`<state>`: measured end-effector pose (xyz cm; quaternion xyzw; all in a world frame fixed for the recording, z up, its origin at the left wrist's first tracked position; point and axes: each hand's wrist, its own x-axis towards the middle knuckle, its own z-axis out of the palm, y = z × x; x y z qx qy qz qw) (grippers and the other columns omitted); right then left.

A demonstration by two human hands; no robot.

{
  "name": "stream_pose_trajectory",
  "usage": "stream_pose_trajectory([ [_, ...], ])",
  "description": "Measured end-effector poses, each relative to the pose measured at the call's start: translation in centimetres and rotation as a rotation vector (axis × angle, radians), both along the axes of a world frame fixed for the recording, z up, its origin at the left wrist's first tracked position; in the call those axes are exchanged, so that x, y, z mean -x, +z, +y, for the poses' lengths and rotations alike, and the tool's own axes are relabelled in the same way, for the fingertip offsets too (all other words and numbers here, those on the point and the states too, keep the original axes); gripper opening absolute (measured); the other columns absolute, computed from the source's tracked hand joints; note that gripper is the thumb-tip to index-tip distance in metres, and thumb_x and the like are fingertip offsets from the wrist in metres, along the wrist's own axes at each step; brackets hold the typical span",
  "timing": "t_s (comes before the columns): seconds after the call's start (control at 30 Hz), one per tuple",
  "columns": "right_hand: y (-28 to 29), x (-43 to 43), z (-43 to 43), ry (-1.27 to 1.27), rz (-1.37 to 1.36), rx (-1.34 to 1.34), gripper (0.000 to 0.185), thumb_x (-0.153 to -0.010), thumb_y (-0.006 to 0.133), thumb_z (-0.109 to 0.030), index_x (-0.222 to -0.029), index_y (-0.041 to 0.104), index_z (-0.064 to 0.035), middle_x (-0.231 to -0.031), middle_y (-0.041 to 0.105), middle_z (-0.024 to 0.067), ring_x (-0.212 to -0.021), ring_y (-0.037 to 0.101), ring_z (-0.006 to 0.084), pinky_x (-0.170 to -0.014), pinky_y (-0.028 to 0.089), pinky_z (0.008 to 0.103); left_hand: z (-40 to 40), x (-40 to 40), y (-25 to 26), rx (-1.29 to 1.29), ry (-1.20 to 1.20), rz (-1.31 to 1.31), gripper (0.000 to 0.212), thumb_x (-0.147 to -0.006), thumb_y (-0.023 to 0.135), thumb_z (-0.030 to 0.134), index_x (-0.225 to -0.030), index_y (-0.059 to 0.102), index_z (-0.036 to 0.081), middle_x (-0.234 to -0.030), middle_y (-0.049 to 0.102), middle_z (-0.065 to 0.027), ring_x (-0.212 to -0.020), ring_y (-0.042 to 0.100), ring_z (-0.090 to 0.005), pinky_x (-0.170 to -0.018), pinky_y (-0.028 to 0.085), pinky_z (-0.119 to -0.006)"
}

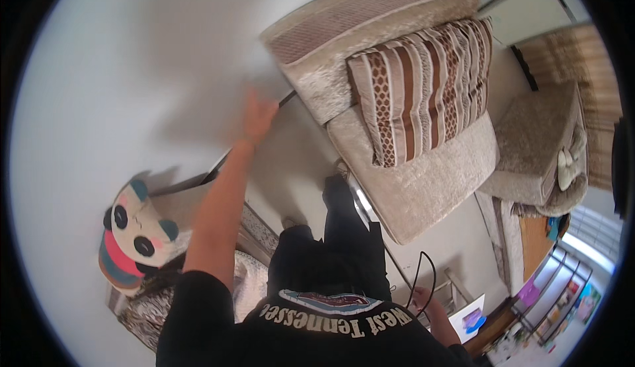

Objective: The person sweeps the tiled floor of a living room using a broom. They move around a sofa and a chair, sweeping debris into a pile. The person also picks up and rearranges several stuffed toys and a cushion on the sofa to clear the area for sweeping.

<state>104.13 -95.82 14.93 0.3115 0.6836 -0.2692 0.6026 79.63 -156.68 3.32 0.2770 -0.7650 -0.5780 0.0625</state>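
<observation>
My left hand (260, 114), blurred, is raised at or close to the white wall (99, 59), left of the sofa's back. Nothing shows in it, and how its fingers are set is unclear. Low on the right, my right hand (422, 300) is closed around a thin black cable (434, 268), which rises from it in a loop. A beige plush sofa seat (421, 193) stands before me, with a brown striped cushion (416, 99) leaning on its backrest (317, 74).
A panda-faced plush toy (144, 223) lies at the left by the wall. A beige ottoman-like piece (531, 139) holding pale slippers (565, 168) stands right. Further off are a wooden stool (454, 287) and a rack (560, 292). My legs stand between the sofa and the wall.
</observation>
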Motion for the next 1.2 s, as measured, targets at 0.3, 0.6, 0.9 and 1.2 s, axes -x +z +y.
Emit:
stream_pose_trajectory([
  [0.3, -1.4, -0.3, -2.8, 0.784, 0.456, 0.107, 0.022, -0.080, 0.050, -0.017, -0.098, 0.053, -0.0050, -0.069, 0.057, 0.0230, -0.070, 0.060, 0.0366, -0.059, 0.045, 0.0427, 9.1, -35.4, -2.8, -0.278, -0.104, -0.355, 0.027, -0.083, 0.054, 0.016, -0.103, 0.054, -0.001, -0.079, 0.061, -0.0073, -0.068, 0.059, -0.0117, -0.060, 0.048, -0.024],
  [0.6, -11.3, 7.7, -23.1, 1.378, 0.607, 0.082, 0.046, -0.081, 0.044, -0.014, -0.127, 0.034, -0.0129, -0.080, 0.058, 0.0264, -0.079, 0.057, 0.0408, -0.069, 0.046, 0.0477, 15.4, -47.1, 1.2, -0.676, 0.316, -0.268, 0.025, -0.082, 0.055, 0.013, -0.104, 0.054, 0.000, -0.082, 0.060, -0.0087, -0.070, 0.059, -0.0125, -0.061, 0.048, -0.024],
  [0.9, -26.3, 18.1, -32.5, 1.440, 0.709, 0.175, 0.047, -0.081, 0.043, -0.018, -0.124, 0.033, -0.0021, -0.086, 0.058, 0.0254, -0.084, 0.056, 0.0408, -0.070, 0.046, 0.0450, 20.1, -54.6, -3.2, -0.704, 0.630, -0.464, 0.023, -0.082, 0.055, 0.013, -0.101, 0.054, 0.000, -0.080, 0.061, -0.0092, -0.068, 0.061, -0.0146, -0.058, 0.049, -0.023],
  [1.2, -6.9, 13.1, -25.2, 1.501, 0.283, 0.288, 0.055, -0.080, 0.050, -0.013, -0.131, 0.029, -0.0091, -0.089, 0.057, 0.0277, -0.088, 0.056, 0.0396, -0.078, 0.044, 0.0436, 25.5, -57.9, -4.3, -0.892, 0.842, -0.439, 0.020, -0.083, 0.054, 0.014, -0.098, 0.053, 0.001, -0.076, 0.058, -0.0078, -0.065, 0.059, -0.0159, -0.055, 0.048, -0.025],
])
